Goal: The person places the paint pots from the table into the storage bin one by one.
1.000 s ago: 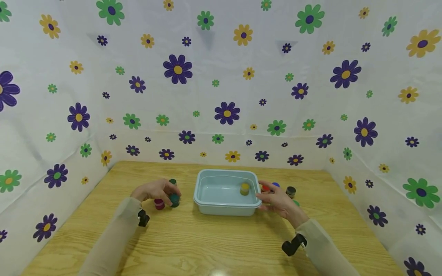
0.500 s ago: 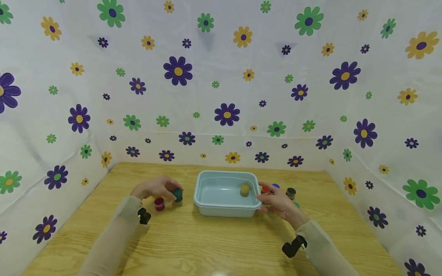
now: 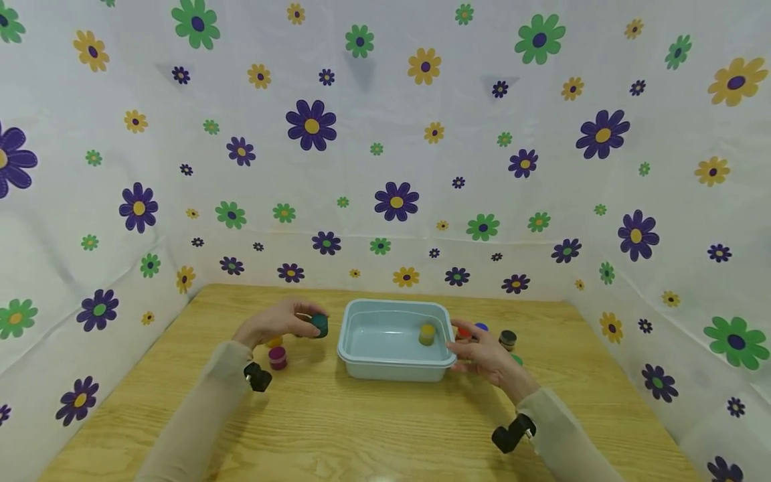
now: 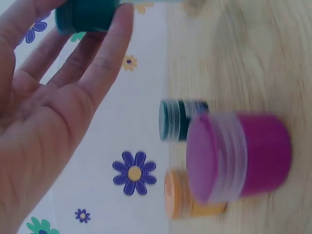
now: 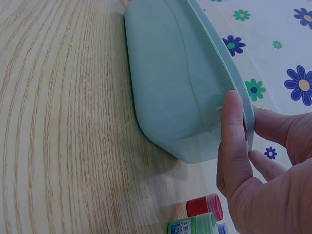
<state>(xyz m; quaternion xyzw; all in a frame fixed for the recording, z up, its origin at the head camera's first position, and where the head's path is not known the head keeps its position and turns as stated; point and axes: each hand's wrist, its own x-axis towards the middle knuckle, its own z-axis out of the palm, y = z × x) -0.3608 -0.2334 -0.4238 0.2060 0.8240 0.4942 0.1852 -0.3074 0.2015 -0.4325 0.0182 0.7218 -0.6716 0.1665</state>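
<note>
Between thumb and fingers, my left hand (image 3: 278, 323) holds a teal paint jar (image 3: 321, 326), raised above the table just left of the light blue plastic tub (image 3: 394, 372). The left wrist view shows that jar (image 4: 90, 15) at its top edge, gripped by the fingertips. Below the left hand stand a magenta jar (image 4: 265, 153), an orange-yellow jar (image 4: 207, 207) and a dark green jar (image 4: 183, 119). My right hand (image 3: 486, 355) pinches the tub's right rim (image 5: 247, 109), fingers on both sides of its wall. One yellow-lidded jar (image 3: 427, 334) stands inside the tub, toward the right.
Right of the tub, near the right hand, are a red jar (image 5: 202, 207), a green jar (image 5: 195, 225), a blue jar (image 3: 481, 327) and a black-lidded jar (image 3: 508, 339). A flower-patterned white sheet (image 3: 385, 161) encloses the wooden table (image 3: 361, 428) at back and sides.
My left hand has lifted the teal jar off the table and moved it up and right toward the tub, uncovering the orange-yellow jar. The right hand stays at the tub's rim.
</note>
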